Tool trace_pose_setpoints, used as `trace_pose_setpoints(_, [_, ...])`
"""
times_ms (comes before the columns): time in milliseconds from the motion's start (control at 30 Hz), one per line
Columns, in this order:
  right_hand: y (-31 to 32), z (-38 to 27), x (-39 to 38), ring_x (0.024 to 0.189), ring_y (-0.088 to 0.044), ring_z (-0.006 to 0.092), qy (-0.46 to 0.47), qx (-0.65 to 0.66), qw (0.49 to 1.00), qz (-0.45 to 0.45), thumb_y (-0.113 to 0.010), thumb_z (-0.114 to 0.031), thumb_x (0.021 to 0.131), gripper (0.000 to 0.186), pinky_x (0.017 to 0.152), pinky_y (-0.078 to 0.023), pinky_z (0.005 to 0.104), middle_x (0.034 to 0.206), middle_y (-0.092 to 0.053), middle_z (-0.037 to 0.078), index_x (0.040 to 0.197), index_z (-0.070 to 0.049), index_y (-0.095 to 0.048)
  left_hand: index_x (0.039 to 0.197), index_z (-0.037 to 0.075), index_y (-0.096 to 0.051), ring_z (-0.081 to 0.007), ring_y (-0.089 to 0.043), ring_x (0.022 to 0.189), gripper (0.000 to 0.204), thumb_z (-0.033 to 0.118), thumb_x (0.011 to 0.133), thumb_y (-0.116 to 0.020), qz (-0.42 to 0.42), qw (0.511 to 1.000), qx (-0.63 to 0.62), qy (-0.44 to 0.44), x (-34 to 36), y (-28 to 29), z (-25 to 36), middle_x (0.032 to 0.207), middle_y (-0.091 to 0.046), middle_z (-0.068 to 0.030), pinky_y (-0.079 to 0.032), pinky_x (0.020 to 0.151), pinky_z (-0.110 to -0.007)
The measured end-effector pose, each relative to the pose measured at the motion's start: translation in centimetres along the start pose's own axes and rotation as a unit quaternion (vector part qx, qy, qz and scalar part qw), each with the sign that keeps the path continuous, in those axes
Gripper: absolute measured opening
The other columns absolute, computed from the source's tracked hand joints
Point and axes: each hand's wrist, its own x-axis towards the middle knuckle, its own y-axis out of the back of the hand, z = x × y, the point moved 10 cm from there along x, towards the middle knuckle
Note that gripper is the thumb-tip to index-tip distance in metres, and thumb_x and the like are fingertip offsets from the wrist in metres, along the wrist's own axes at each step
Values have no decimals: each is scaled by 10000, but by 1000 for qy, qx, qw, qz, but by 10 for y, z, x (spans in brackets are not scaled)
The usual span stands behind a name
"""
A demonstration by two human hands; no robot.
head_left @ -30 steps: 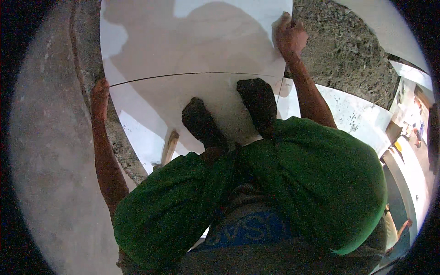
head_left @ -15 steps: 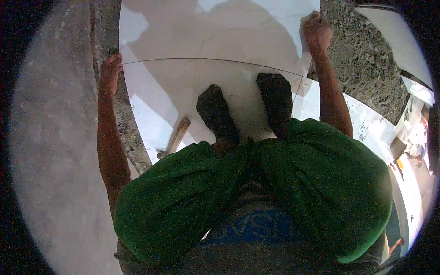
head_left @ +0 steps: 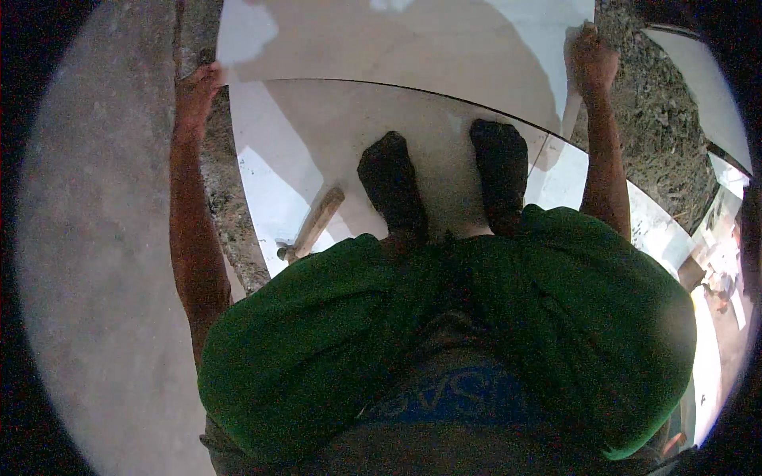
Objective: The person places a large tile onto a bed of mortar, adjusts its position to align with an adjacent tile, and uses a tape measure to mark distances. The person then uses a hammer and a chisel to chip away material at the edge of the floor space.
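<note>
A large pale floor tile (head_left: 413, 47) lies in front of my feet, my shadow across it. My left hand (head_left: 198, 91) is closed on its left edge, close to the near corner. My right hand (head_left: 594, 63) grips the right edge, a little farther from me. The undersides of both hands' fingers are hidden. Between this tile and the laid tile (head_left: 302, 143) under my feet runs a dark curved seam, wider toward the right. A hammer (head_left: 321, 214) with a wooden handle rests on the laid tile left of my feet, its head partly behind my knee.
Rough grey mortar (head_left: 667, 103) lies beyond the right edge, with a thinner strip at the left. A smooth grey concrete surface (head_left: 103, 238) fills the left side. More white tiles (head_left: 655, 218) and scattered scraps (head_left: 722, 254) are at the right.
The seam between the two tiles has opened wider, mostly at its right. My hands stay on the tile's edges. The whole view has shifted slightly.
</note>
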Motion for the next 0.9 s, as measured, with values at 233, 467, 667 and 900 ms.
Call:
trace_pose_setpoints(233, [-16, 0, -8, 773, -703, 424, -75, 44, 994, 72, -518, -425, 973, 441, 662, -570, 527, 864, -713, 216, 1019, -25, -698, 1118, 60, -685, -145, -582, 962, 457, 492, 997, -595, -82, 946, 263, -170, 8, -37, 6, 1039, -667, -30, -464, 895, -346])
trace_pose_setpoints(467, [14, -22, -12, 859, -685, 491, -83, 102, 985, 115, -425, -481, 1015, 570, 765, -545, 579, 864, -701, 291, 928, -12, -737, 1086, 76, -680, -177, -567, 919, 561, 611, 975, -551, -82, 896, 390, -195, 25, -27, -8, 924, -633, -31, -459, 859, -390])
trace_pose_setpoints(667, [12, -13, -18, 859, -678, 506, -225, 149, 961, 59, -440, -523, 997, 608, 752, -543, 586, 846, -691, 304, 878, -5, -734, 1090, 69, -675, -216, -592, 933, 558, 598, 986, -534, -40, 916, 389, -92, 33, -15, -24, 943, -646, -85, -466, 885, -397])
trace_pose_setpoints(900, [3, -12, -23, 911, -705, 447, -230, 177, 957, 4, -476, -550, 978, 580, 770, -567, 532, 950, -718, 271, 1045, -28, -719, 1133, 65, -681, -255, -639, 984, 513, 542, 1003, -546, -42, 886, 433, -163, 31, -22, -17, 1008, -696, -129, -486, 890, -409])
